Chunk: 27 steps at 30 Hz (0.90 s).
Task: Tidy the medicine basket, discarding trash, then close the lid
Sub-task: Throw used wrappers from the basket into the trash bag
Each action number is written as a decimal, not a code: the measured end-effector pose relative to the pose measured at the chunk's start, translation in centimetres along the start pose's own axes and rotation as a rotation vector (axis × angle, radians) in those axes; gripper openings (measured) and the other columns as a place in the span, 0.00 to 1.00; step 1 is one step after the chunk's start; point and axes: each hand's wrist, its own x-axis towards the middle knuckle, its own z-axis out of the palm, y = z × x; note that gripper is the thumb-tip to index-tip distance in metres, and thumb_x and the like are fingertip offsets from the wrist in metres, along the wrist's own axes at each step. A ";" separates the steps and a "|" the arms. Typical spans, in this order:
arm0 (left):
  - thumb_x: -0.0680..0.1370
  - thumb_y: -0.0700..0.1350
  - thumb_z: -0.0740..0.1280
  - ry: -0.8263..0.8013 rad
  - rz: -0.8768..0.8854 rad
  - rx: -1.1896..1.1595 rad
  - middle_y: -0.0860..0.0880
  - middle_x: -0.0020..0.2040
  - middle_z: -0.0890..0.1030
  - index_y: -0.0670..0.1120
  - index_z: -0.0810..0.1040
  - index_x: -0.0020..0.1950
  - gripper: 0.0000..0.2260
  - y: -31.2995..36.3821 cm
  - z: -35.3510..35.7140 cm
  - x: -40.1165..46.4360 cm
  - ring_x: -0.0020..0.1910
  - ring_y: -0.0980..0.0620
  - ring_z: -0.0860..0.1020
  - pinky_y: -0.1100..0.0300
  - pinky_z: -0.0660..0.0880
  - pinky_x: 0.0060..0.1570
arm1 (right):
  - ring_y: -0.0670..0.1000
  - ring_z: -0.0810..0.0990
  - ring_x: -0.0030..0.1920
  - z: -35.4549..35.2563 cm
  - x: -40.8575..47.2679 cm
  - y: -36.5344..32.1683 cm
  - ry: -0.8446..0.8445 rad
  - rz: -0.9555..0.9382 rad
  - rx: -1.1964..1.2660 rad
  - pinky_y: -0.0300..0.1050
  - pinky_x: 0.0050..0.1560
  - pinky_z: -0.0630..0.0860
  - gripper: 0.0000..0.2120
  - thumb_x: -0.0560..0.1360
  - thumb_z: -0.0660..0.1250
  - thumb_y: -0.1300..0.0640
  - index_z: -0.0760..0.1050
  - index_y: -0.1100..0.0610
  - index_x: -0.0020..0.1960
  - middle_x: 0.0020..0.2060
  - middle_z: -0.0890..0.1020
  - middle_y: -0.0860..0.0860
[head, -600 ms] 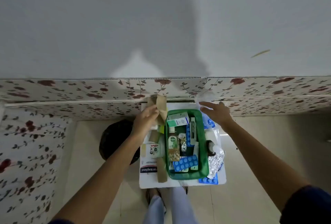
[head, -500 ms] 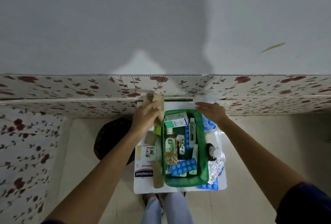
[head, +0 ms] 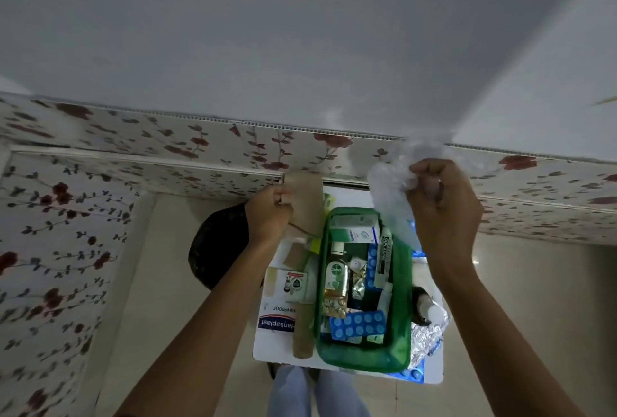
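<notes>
A green medicine basket [head: 399, 333] stands on a small white table [head: 263, 355], packed with a Dettol bottle [head: 335, 278], blue blister packs [head: 359, 325], boxes and a tube. My left hand [head: 267, 216] is above the table's far left corner, closed on brown cardboard strips [head: 305, 198]. My right hand [head: 444, 206] is raised over the basket's far right corner, clutching a crumpled clear plastic wrapper [head: 390, 193]. No lid is visible.
A dark round bin [head: 218, 246] sits on the floor left of the table. A Hansaplast box [head: 277, 321], a cardboard tube [head: 303, 333] and foil packs [head: 429, 333] lie beside the basket. Flowered wall panels run behind; my legs are below the table.
My right hand has lifted from the table's far edge with the plastic wrapper bunched in it. My left hand kept its hold on the cardboard and rose slightly. The camera view moved closer.
</notes>
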 end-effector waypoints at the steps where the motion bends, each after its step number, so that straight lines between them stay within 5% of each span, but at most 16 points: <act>1: 0.70 0.30 0.63 0.044 -0.015 -0.072 0.41 0.50 0.81 0.46 0.79 0.51 0.16 -0.1 -1.0 -0.4 0.46 0.49 0.78 0.54 0.76 0.48 | 0.52 0.79 0.42 0.9 -0.8 -1.3 -0.044 0.029 0.104 0.45 0.40 0.75 0.10 0.71 0.68 0.63 0.73 0.50 0.47 0.42 0.79 0.44; 4: 0.71 0.31 0.64 0.173 -0.058 -0.291 0.49 0.42 0.78 0.48 0.78 0.49 0.14 -0.8 -4.7 -2.2 0.44 0.51 0.77 0.58 0.75 0.46 | 0.43 0.81 0.42 4.7 -3.0 -3.8 -0.199 0.108 0.321 0.40 0.39 0.80 0.16 0.69 0.71 0.65 0.68 0.50 0.48 0.41 0.77 0.42; 7: 0.71 0.30 0.65 0.243 -0.121 -0.433 0.47 0.42 0.79 0.46 0.78 0.50 0.14 -2.6 -8.4 -4.2 0.47 0.48 0.78 0.55 0.76 0.51 | 0.33 0.77 0.35 10.1 -5.5 -4.9 -0.356 0.096 0.299 0.26 0.35 0.72 0.16 0.69 0.71 0.63 0.69 0.52 0.52 0.38 0.76 0.44; 12: 0.71 0.31 0.66 0.300 -0.168 -0.536 0.48 0.46 0.82 0.48 0.79 0.47 0.13 -7.5 -13.0 -6.1 0.46 0.50 0.80 0.56 0.78 0.47 | 0.60 0.73 0.53 20.1 -11.0 -4.6 -0.718 -0.036 -0.160 0.48 0.50 0.72 0.17 0.72 0.66 0.51 0.73 0.60 0.56 0.52 0.75 0.60; 15: 0.71 0.30 0.66 0.330 -0.215 -0.525 0.48 0.43 0.80 0.49 0.77 0.46 0.13 -11.5 -14.8 -5.9 0.43 0.51 0.77 0.59 0.76 0.42 | 0.61 0.70 0.55 24.8 -14.2 -3.0 -0.847 -0.040 -0.384 0.51 0.51 0.71 0.20 0.72 0.60 0.45 0.73 0.58 0.55 0.55 0.74 0.60; 19: 0.69 0.26 0.61 0.327 -0.327 -0.462 0.45 0.42 0.80 0.40 0.78 0.49 0.15 -16.6 -15.6 -5.0 0.37 0.51 0.79 0.61 0.76 0.31 | 0.57 0.80 0.47 28.1 -15.8 -1.4 -0.995 0.163 -0.295 0.42 0.40 0.71 0.11 0.76 0.61 0.53 0.78 0.60 0.46 0.45 0.82 0.58; 23: 0.73 0.34 0.63 0.264 -0.466 -0.376 0.48 0.47 0.78 0.47 0.78 0.48 0.10 -21.5 -14.9 -3.0 0.47 0.47 0.76 0.55 0.72 0.47 | 0.56 0.78 0.38 32.9 -15.2 1.8 -1.017 0.273 -0.408 0.41 0.33 0.74 0.13 0.72 0.64 0.58 0.69 0.52 0.30 0.31 0.75 0.52; 25: 0.74 0.35 0.63 0.248 -0.470 -0.389 0.50 0.47 0.78 0.47 0.78 0.49 0.09 -23.6 -14.4 -1.3 0.46 0.50 0.74 0.54 0.71 0.50 | 0.58 0.80 0.49 36.0 -14.6 3.9 -1.027 0.267 -0.517 0.46 0.43 0.78 0.05 0.74 0.62 0.59 0.77 0.56 0.46 0.42 0.81 0.56; 27: 0.75 0.36 0.63 0.233 -0.468 -0.404 0.53 0.44 0.78 0.46 0.77 0.48 0.07 -25.2 -13.6 0.7 0.45 0.52 0.75 0.53 0.72 0.53 | 0.59 0.78 0.57 38.6 -13.6 6.8 -0.989 0.300 -0.628 0.48 0.51 0.77 0.16 0.76 0.60 0.58 0.71 0.62 0.62 0.57 0.79 0.60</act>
